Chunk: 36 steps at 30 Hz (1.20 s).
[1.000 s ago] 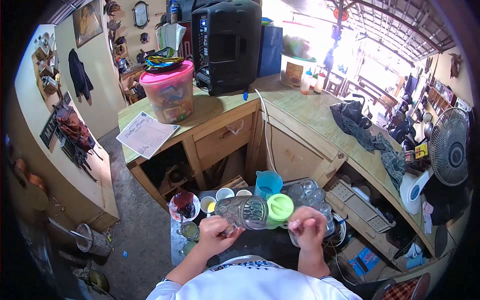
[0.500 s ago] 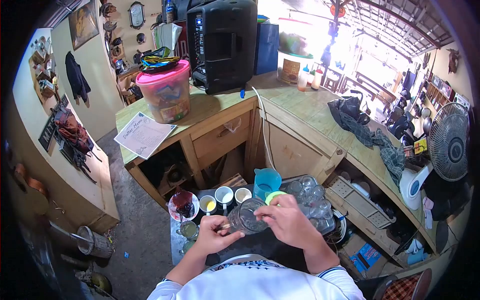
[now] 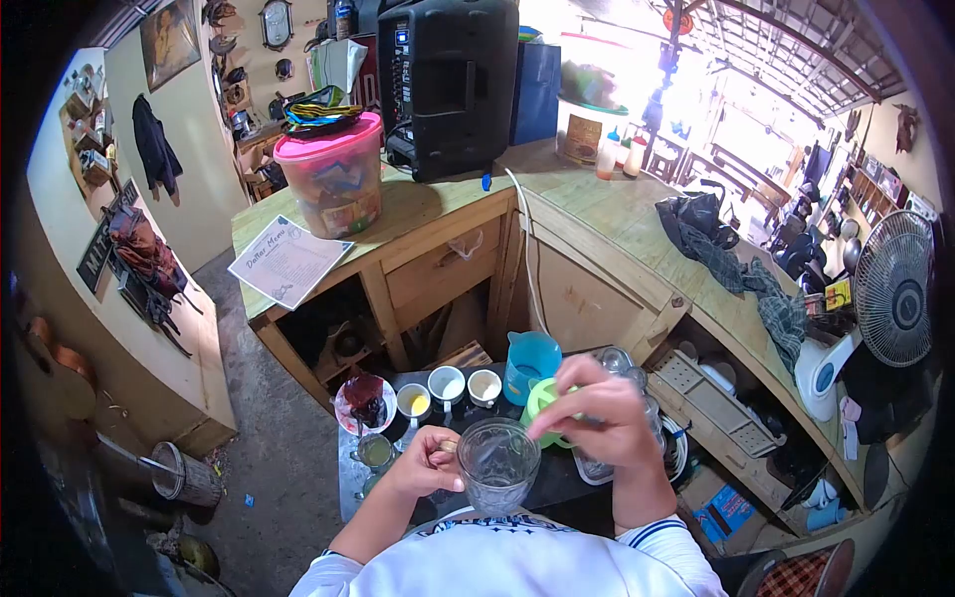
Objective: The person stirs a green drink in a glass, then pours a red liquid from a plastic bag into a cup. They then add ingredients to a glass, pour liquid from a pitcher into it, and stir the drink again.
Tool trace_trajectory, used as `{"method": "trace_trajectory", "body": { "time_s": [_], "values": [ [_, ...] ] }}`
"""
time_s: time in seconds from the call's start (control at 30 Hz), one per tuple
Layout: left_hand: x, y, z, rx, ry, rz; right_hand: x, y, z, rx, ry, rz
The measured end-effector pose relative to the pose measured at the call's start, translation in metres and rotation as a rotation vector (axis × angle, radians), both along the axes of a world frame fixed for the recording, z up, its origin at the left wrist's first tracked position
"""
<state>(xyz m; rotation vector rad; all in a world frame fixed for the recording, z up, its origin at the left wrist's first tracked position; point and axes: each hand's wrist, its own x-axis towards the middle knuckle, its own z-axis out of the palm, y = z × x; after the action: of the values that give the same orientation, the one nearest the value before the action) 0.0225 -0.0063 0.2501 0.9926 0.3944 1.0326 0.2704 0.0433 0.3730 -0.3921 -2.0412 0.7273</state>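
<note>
My left hand (image 3: 426,464) is closed around the handle side of a clear glass mug (image 3: 497,468), held tilted with its mouth toward me. My right hand (image 3: 607,413) is at the mug's right rim, fingers bent together; whatever is between them, if anything, is too blurred to make out. Beneath that hand is a light green lid or container (image 3: 542,403), partly covered by it. Behind the mug stand a blue pitcher (image 3: 533,363) and white cups with a yellow content (image 3: 414,403), a white content (image 3: 447,386) and a pale content (image 3: 484,388).
A plate (image 3: 350,418) with a dark red bag or substance lies left of the cups, near a glass mug (image 3: 375,453) of pale liquid. Upturned glasses (image 3: 627,373) stand on a tray at right. The wooden counter (image 3: 418,229) with a speaker (image 3: 448,90) rises behind.
My right hand has lifted from inside the mug to its right rim. The mug has come closer to me and turned its mouth upward. More of the green lid shows.
</note>
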Motion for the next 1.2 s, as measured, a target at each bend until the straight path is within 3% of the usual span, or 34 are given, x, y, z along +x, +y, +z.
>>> {"method": "trace_trajectory", "body": {
  "time_s": [0.07, 0.2, 0.33, 0.43, 0.57, 0.7, 0.8, 0.83, 0.9, 0.97, 1.03, 1.13, 1.2],
  "values": [
    [0.001, 0.001, 0.0, -0.057, -0.049, -0.01, -0.009, 0.001, -0.002, -0.022, -0.214, 0.127],
    [0.003, 0.003, 0.0, 0.041, -0.005, -0.036, 0.007, -0.006, 0.011, 0.082, 0.072, -0.068],
    [0.0, 0.002, 0.008, -0.001, 0.024, -0.001, -0.004, -0.011, 0.011, 0.169, -0.139, -0.081],
    [0.0, 0.004, 0.014, 0.039, 0.062, 0.009, -0.007, -0.01, 0.007, 0.226, -0.104, -0.097],
    [0.0, 0.003, 0.017, 0.029, 0.078, 0.021, 0.009, -0.018, 0.011, 0.261, 0.127, -0.222],
    [-0.001, 0.003, 0.025, 0.091, 0.157, 0.049, -0.012, -0.014, -0.009, 0.178, -0.109, -0.107],
    [0.0, 0.002, 0.024, 0.13, 0.129, 0.089, 0.01, -0.029, 0.011, 0.277, -0.004, -0.264],
    [-0.001, 0.001, 0.025, 0.144, 0.169, 0.124, 0.014, -0.033, 0.012, 0.306, 0.102, -0.375],
    [-0.002, -0.001, 0.03, 0.157, 0.212, 0.161, 0.007, -0.03, 0.004, 0.335, 0.081, -0.351],
    [-0.001, -0.001, 0.034, 0.266, 0.333, 0.211, -0.013, -0.022, -0.013, 0.361, -0.171, -0.245],
    [-0.002, -0.001, 0.033, 0.313, 0.382, 0.244, -0.01, -0.021, -0.02, 0.378, -0.146, -0.237],
    [0.001, -0.003, 0.04, 0.408, 0.491, 0.338, 0.013, -0.042, 0.003, 0.438, 0.029, -0.53],
    [0.002, -0.004, 0.045, 0.466, 0.559, 0.389, 0.01, -0.039, -0.004, 0.452, -0.059, -0.505]
  ]
}}
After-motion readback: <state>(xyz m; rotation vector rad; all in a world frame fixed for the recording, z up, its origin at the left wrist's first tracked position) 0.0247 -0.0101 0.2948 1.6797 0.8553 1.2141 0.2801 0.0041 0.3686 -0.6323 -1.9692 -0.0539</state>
